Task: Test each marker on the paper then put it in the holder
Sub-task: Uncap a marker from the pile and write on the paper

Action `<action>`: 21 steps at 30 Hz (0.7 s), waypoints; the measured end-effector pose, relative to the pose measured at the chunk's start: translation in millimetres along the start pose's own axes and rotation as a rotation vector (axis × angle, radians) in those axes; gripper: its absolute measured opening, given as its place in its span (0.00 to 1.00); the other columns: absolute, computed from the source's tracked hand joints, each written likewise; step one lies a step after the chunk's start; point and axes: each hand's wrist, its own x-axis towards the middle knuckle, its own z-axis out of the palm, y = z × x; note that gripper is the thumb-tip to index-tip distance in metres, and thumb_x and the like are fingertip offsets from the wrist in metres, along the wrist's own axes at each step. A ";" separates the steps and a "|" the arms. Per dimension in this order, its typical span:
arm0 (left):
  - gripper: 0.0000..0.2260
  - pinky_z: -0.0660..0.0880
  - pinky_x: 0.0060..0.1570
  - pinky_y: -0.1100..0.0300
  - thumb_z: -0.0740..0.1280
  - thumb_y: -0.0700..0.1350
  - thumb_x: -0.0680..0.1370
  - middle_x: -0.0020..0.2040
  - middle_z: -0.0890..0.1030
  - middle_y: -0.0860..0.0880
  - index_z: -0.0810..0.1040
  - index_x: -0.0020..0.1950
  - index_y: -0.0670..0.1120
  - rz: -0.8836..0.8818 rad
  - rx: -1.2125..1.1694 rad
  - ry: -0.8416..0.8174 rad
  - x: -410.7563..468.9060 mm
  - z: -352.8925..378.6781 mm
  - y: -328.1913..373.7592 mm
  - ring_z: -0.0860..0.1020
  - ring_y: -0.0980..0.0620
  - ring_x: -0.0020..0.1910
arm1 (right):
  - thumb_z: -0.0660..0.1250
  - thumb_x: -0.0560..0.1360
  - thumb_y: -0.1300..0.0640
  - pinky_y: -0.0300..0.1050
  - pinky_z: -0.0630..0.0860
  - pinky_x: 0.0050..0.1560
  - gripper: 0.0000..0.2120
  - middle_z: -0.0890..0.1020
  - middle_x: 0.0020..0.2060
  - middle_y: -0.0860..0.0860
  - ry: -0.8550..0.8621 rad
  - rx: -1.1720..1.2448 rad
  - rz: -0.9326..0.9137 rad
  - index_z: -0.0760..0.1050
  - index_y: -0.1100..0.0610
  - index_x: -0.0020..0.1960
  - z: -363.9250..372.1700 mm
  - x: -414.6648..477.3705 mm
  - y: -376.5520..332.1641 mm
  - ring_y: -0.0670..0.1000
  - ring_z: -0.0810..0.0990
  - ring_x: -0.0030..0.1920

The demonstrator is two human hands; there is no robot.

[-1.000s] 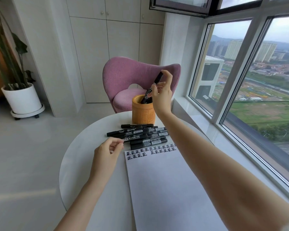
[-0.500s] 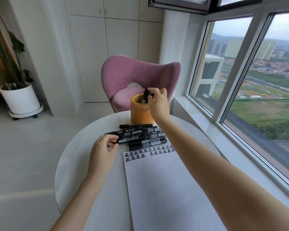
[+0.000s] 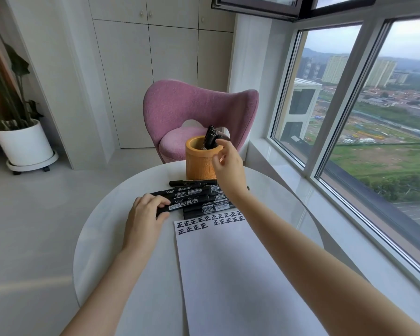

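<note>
Head view, looking down, near table [image 3: 102, 229].

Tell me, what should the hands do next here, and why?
Probably the left hand should lift the marker it grips out of the pile and bring it over the paper for testing. The right hand is empty beside the holder, where finished markers already stand, so it looks free to come back and pull the cap.

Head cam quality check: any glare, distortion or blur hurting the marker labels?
Head view: soft daylight from the window, no glare on the paper; wide-angle lens tilts verticals and stretches the forearms; on the marker the left hand grips, large print reads, fine print smears.
</note>
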 end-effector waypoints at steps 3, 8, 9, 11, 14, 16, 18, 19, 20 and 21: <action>0.08 0.74 0.50 0.51 0.70 0.36 0.73 0.45 0.75 0.51 0.81 0.49 0.46 -0.019 -0.055 0.000 -2.8 -0.7 1.2 0.75 0.47 0.51 | 0.60 0.78 0.61 0.45 0.72 0.43 0.11 0.77 0.44 0.50 0.007 0.061 0.048 0.74 0.55 0.59 -6.0 -16.5 2.7 0.47 0.74 0.38; 0.06 0.72 0.50 0.57 0.70 0.37 0.74 0.45 0.75 0.50 0.81 0.49 0.45 -0.029 -0.193 0.104 -7.0 -10.7 12.1 0.75 0.50 0.47 | 0.63 0.78 0.54 0.44 0.72 0.40 0.04 0.76 0.37 0.47 -0.022 0.312 0.262 0.73 0.54 0.48 -16.4 -51.6 -2.3 0.45 0.73 0.35; 0.06 0.72 0.50 0.57 0.70 0.37 0.74 0.46 0.76 0.50 0.81 0.48 0.45 -0.024 -0.224 0.113 -7.8 -13.7 17.2 0.75 0.51 0.46 | 0.64 0.78 0.51 0.42 0.70 0.37 0.07 0.75 0.35 0.47 -0.070 0.406 0.326 0.72 0.54 0.48 -19.5 -58.3 -6.9 0.45 0.71 0.33; 0.06 0.71 0.50 0.61 0.70 0.37 0.74 0.47 0.77 0.49 0.80 0.49 0.45 0.007 -0.266 0.112 -10.4 -17.8 27.8 0.75 0.53 0.46 | 0.66 0.77 0.47 0.36 0.65 0.28 0.13 0.72 0.30 0.50 -0.230 0.581 0.417 0.70 0.57 0.51 -25.1 -69.6 -16.7 0.45 0.67 0.27; 0.06 0.71 0.53 0.59 0.68 0.37 0.75 0.50 0.78 0.50 0.79 0.51 0.45 0.103 -0.277 0.061 -17.2 -18.7 43.9 0.76 0.51 0.51 | 0.67 0.77 0.51 0.34 0.61 0.24 0.12 0.68 0.27 0.55 -0.378 0.601 0.352 0.72 0.60 0.46 -31.2 -81.0 -30.2 0.45 0.64 0.23; 0.06 0.72 0.55 0.57 0.63 0.38 0.78 0.52 0.79 0.51 0.77 0.54 0.45 0.124 -0.284 0.006 -23.7 -17.0 52.4 0.76 0.51 0.54 | 0.67 0.77 0.57 0.34 0.60 0.23 0.09 0.66 0.27 0.55 -0.361 0.624 0.340 0.72 0.61 0.43 -33.1 -83.9 -33.8 0.45 0.63 0.23; 0.06 0.73 0.53 0.54 0.59 0.40 0.80 0.53 0.79 0.50 0.74 0.55 0.45 0.130 -0.258 -0.029 -31.0 -14.3 57.9 0.76 0.50 0.54 | 0.67 0.77 0.61 0.35 0.59 0.24 0.07 0.66 0.26 0.55 -0.327 0.636 0.359 0.71 0.61 0.42 -35.4 -86.2 -34.5 0.46 0.63 0.23; 0.06 0.73 0.52 0.52 0.58 0.41 0.81 0.52 0.79 0.49 0.73 0.55 0.45 0.155 -0.240 -0.027 -34.9 -14.0 61.0 0.76 0.48 0.52 | 0.67 0.77 0.61 0.36 0.60 0.25 0.08 0.66 0.26 0.55 -0.314 0.627 0.366 0.71 0.61 0.41 -37.0 -88.0 -34.8 0.47 0.63 0.23; 0.06 0.73 0.50 0.52 0.58 0.44 0.80 0.51 0.79 0.50 0.72 0.54 0.45 0.188 -0.231 -0.021 -38.3 -13.8 63.7 0.76 0.48 0.51 | 0.66 0.77 0.62 0.36 0.60 0.25 0.08 0.67 0.25 0.55 -0.303 0.614 0.365 0.70 0.61 0.40 -38.6 -90.3 -34.5 0.47 0.63 0.23; 0.09 0.72 0.49 0.53 0.58 0.48 0.80 0.50 0.79 0.52 0.72 0.54 0.45 0.223 -0.215 -0.020 -40.9 -14.1 67.1 0.76 0.48 0.49 | 0.66 0.77 0.62 0.37 0.60 0.25 0.10 0.67 0.25 0.55 -0.296 0.599 0.353 0.70 0.61 0.38 -39.9 -92.5 -33.9 0.48 0.63 0.23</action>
